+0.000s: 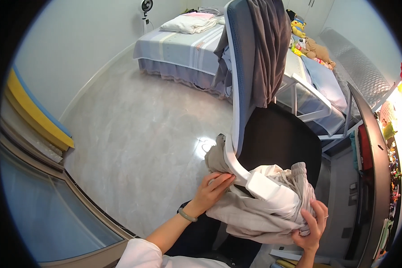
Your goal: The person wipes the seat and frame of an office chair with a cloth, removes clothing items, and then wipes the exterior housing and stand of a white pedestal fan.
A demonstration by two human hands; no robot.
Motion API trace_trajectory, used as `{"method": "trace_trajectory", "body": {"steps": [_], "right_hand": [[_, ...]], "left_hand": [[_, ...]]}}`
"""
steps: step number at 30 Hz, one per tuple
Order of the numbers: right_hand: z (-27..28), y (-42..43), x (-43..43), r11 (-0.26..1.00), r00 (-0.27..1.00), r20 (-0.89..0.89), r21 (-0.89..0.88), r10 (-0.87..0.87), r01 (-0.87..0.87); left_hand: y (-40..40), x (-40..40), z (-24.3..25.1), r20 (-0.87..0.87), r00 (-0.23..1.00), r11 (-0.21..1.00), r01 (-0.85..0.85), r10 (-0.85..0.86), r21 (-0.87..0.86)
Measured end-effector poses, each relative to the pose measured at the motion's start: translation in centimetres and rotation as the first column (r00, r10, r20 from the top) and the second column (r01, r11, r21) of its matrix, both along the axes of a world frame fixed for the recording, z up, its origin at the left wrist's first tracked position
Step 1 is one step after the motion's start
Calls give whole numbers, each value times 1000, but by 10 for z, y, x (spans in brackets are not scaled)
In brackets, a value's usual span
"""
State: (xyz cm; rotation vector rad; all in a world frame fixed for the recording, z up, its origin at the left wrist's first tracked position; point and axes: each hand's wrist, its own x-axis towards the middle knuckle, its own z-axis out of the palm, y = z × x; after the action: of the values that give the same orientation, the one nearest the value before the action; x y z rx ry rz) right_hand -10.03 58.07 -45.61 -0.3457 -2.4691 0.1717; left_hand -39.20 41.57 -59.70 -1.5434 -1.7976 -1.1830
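A bundle of light beige clothing (254, 214) with a gathered waistband hangs over the white armrest (266, 187) of an office chair with a black seat (278, 140). My left hand (214, 191), wearing a bracelet on the wrist, pinches the fabric left of the armrest. On the other side, my right hand (313, 224), with a ring, grips the bundle below its waistband. Grey-brown fabric (217, 155) shows beyond my left hand, beside the chair's frame. A dark taupe cloth (271, 50) drapes over the blue backrest (243, 67).
Behind the chair stands a bed (181, 50) with folded bedding (189, 24) and plush toys (316, 50). A dark desk (378, 160) runs along the right. Foam panels (37, 110) lean at the left above a glass-paned frame (57, 207). A fan (146, 6) stands by the wall.
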Motion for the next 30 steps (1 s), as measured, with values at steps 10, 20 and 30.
{"method": "trace_trajectory", "body": {"steps": [10, 20, 30], "right_hand": [[-23, -27, -39, 982, 969, -190, 127, 160, -138], [-35, -32, -48, 985, 944, -303, 145, 131, -91], [-40, -32, -43, 982, 946, -290, 161, 145, -101]], "left_hand": [[11, -48, 19, 256, 966, 998, 52, -43, -29], [-24, -43, -40, 335, 939, 994, -94, 71, 51], [0, -53, -74, 443, 878, 983, 178, -183, 55]]}}
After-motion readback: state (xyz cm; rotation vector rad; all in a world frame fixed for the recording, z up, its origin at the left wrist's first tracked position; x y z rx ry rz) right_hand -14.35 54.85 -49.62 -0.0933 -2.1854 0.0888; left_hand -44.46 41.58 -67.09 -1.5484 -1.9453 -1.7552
